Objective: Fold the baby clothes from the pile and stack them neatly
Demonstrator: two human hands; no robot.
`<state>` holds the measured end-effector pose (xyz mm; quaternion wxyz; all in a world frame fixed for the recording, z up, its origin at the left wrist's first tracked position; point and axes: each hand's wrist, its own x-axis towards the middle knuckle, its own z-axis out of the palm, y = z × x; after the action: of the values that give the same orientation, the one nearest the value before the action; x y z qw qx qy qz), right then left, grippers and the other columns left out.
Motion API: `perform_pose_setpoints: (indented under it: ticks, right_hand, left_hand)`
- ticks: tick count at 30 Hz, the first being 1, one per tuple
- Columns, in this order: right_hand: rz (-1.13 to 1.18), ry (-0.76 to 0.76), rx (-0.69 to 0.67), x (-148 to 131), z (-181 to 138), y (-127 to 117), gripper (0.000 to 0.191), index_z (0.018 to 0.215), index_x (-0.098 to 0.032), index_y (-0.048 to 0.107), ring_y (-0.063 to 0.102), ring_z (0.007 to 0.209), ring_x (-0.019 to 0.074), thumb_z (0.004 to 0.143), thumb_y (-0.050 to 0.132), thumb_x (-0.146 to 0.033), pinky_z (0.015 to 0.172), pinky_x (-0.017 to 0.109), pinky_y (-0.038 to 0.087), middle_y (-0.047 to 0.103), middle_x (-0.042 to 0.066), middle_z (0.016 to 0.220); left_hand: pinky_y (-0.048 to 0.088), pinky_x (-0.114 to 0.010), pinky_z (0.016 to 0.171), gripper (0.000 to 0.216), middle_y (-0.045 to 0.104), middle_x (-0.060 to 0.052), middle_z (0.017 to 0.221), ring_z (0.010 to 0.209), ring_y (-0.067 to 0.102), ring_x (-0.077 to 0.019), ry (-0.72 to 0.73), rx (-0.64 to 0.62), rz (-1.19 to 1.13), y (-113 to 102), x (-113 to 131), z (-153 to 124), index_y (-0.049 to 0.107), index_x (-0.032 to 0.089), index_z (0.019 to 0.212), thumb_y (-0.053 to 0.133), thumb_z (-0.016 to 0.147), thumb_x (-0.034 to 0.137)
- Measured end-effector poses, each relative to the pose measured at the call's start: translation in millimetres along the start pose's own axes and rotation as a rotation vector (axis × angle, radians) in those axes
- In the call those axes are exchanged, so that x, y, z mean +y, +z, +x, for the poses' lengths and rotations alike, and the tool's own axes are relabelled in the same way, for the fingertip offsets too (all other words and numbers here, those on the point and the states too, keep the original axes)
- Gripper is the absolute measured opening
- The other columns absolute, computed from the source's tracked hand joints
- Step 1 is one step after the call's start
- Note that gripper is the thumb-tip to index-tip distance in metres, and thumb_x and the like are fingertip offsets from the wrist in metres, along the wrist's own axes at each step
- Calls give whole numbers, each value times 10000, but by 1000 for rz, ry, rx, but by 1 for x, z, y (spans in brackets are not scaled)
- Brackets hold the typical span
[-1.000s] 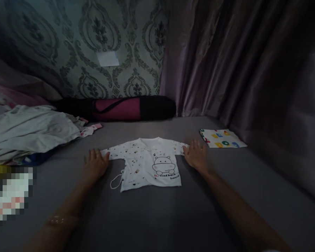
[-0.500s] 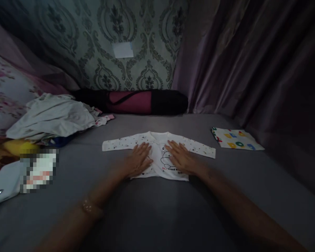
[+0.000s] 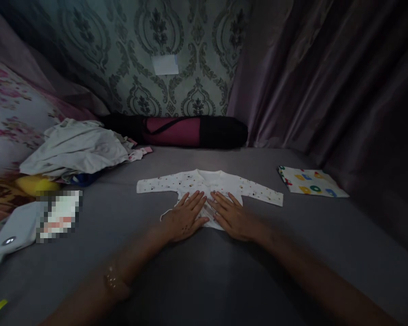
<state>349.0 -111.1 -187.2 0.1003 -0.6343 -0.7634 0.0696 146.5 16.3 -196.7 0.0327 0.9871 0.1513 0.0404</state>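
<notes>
A small white baby shirt point(image 3: 207, 180) with a scattered print lies spread on the grey bed sheet point(image 3: 204, 276), its sleeves stretched to both sides. My left hand point(image 3: 187, 217) rests flat on the lower left of its front, fingers spread. On the lower right, my right hand point(image 3: 236, 215) also lies flat with fingers apart. Both palms cover much of the lower front, so the drawing there is mostly hidden. A thin white tie sticks out beside my left hand.
A folded cloth with coloured letters point(image 3: 314, 182) lies at the right. At the left are a heap of clothes point(image 3: 78, 147), a yellow item point(image 3: 37, 184) and a pale blue object point(image 3: 18, 228). A maroon and black long bag point(image 3: 173, 131) lies along the wall.
Both hands have slid down the shirt front toward its lower hem, staying flat. The upper chest now shows more. The whole view has shifted slightly.
</notes>
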Motion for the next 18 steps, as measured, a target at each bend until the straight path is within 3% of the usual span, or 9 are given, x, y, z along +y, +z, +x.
perform_pose_setpoints:
  ticks: [4,9,14,16,18]
  right_hand:
    - [28,-85,-46,-18,-15,7,531,1499,-226,238,129,1440,213,990,258,-377,1173,456,68,180,58,1568]
    - [44,-83,-59,-20,-17,14,529,1495,-218,251,124,1440,223,983,292,-347,1170,474,67,174,73,1568]
    - [142,-46,-63,-27,-27,7,531,1478,-213,300,138,1438,221,980,314,-396,1170,472,78,194,82,1562]
    - [243,-29,-77,-26,-34,0,505,1436,-224,392,215,1419,218,975,328,-420,1166,452,127,273,68,1539]
    - [374,41,-38,-16,-40,-9,440,1291,-236,574,409,1324,210,956,377,-441,1123,397,273,483,42,1421]
  left_hand:
    - [122,-406,1178,677,220,-111,1548,1443,139,-209,5,-39,-19,6,10,-18,224,148,1491,160,958,562]
    - [145,-423,1175,662,220,-98,1550,1439,159,-215,18,-16,-19,21,4,-23,202,180,1498,175,958,562]
    - [174,-414,1169,653,232,-93,1547,1432,190,-221,25,2,-3,22,4,-23,224,183,1494,194,958,556]
    - [185,-409,1167,656,242,-92,1544,1429,199,-223,24,-4,-12,20,2,-23,235,181,1492,207,956,558]
    - [190,-408,1166,643,251,-87,1543,1428,207,-216,31,-31,-45,17,-1,-22,250,187,1487,209,959,550]
